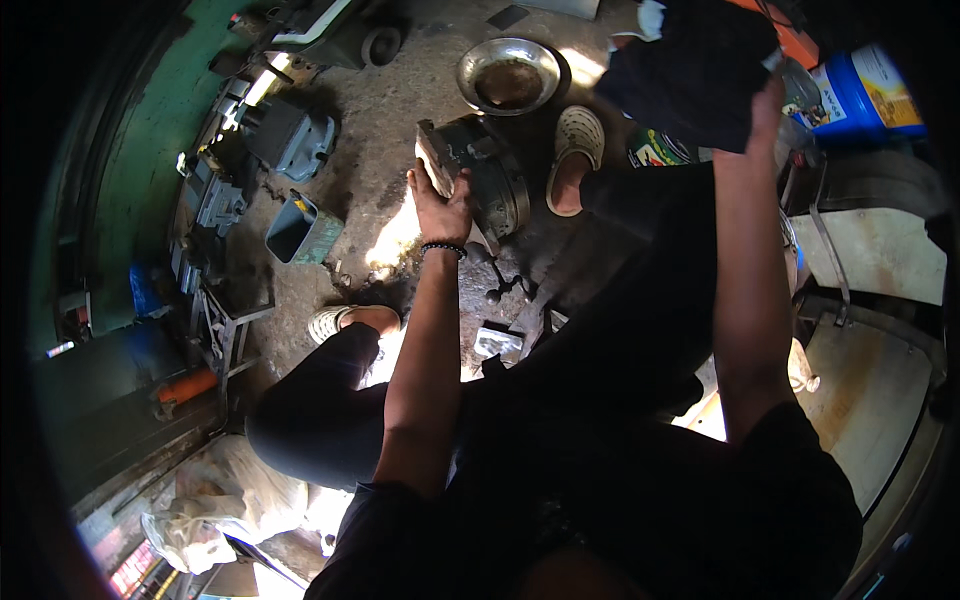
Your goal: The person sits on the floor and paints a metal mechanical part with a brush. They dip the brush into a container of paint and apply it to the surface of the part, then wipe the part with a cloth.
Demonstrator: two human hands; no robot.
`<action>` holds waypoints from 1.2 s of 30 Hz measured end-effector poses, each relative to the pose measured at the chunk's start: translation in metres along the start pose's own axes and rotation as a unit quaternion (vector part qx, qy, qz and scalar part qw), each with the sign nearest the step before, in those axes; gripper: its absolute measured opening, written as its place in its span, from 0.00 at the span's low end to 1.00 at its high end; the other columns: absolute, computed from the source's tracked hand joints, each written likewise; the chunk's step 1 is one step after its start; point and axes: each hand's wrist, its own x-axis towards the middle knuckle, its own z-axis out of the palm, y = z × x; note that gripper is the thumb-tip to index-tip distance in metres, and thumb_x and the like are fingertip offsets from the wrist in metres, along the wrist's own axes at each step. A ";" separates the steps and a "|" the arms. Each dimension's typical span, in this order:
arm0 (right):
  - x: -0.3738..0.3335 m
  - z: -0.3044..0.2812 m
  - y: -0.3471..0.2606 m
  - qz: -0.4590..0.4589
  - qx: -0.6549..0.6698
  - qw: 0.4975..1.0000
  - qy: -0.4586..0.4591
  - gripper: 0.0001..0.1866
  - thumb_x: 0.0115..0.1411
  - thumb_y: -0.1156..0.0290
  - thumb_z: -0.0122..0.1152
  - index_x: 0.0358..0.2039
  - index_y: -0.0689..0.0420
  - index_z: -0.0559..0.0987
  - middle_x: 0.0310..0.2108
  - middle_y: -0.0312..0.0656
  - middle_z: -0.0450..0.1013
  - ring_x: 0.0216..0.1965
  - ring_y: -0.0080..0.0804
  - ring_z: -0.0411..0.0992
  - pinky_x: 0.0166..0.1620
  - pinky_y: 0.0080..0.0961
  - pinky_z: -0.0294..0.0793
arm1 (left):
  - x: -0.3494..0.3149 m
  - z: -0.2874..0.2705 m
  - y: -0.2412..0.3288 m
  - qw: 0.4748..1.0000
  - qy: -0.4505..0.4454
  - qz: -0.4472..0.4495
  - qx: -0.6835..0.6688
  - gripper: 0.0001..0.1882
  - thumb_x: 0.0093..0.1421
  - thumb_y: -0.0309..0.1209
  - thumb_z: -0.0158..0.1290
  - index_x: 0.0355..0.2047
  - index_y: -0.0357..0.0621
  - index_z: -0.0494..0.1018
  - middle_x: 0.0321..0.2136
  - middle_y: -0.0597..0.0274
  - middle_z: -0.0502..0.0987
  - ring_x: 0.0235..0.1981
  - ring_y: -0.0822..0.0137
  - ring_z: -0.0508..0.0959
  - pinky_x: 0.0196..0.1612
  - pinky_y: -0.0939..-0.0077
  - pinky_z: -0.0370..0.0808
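Observation:
A heavy, dark, round metal part (497,180), drum-shaped with a stepped rim, rests on its side on the floor between my feet. Its left side has a pale, rough-edged face. My left hand (441,211) grips that edge, fingers on the pale side and thumb toward the dark body. Raised at the upper right, my right hand (765,115) clutches a bunched black cloth (695,75), which hides most of its fingers. Near the round part lies a dark metal tool (507,287) with several knobbed arms.
A shiny metal basin (545,75) with dark residue stands ahead. To the left are a grey-green open bin (318,237), a grey machine part (292,140) and a metal frame (230,325). A blue bucket (850,95) and a pale metal chair (880,250) are at right.

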 end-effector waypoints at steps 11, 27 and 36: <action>-0.044 -0.027 -0.007 -0.034 -0.078 0.993 0.077 0.23 0.67 0.53 0.53 0.51 0.58 0.77 0.46 0.44 0.78 0.45 0.40 0.79 0.50 0.36 0.80 | 0.002 -0.001 0.007 1.000 0.013 -0.015 0.007 0.48 0.56 0.48 0.61 0.68 0.33 0.53 0.67 0.35 0.56 0.70 0.46 0.54 0.70 0.60 0.54; -0.062 -0.031 0.085 0.344 -0.324 0.858 0.199 0.19 0.67 0.55 0.52 0.43 0.59 0.78 0.31 0.44 0.79 0.26 0.35 0.79 0.30 0.35 0.83 | -0.009 -0.019 0.046 0.989 0.044 0.112 0.086 0.44 0.56 0.42 0.62 0.67 0.38 0.57 0.67 0.32 0.53 0.69 0.39 0.55 0.69 0.54 0.56; -0.094 -0.007 0.080 0.396 -0.279 0.862 0.149 0.20 0.66 0.56 0.54 0.47 0.59 0.78 0.34 0.45 0.80 0.27 0.33 0.79 0.29 0.33 0.82 | -0.061 -0.007 0.125 0.978 -0.088 0.185 -0.039 0.28 0.63 0.39 0.58 0.58 0.36 0.69 0.46 0.43 0.77 0.49 0.49 0.77 0.56 0.57 0.71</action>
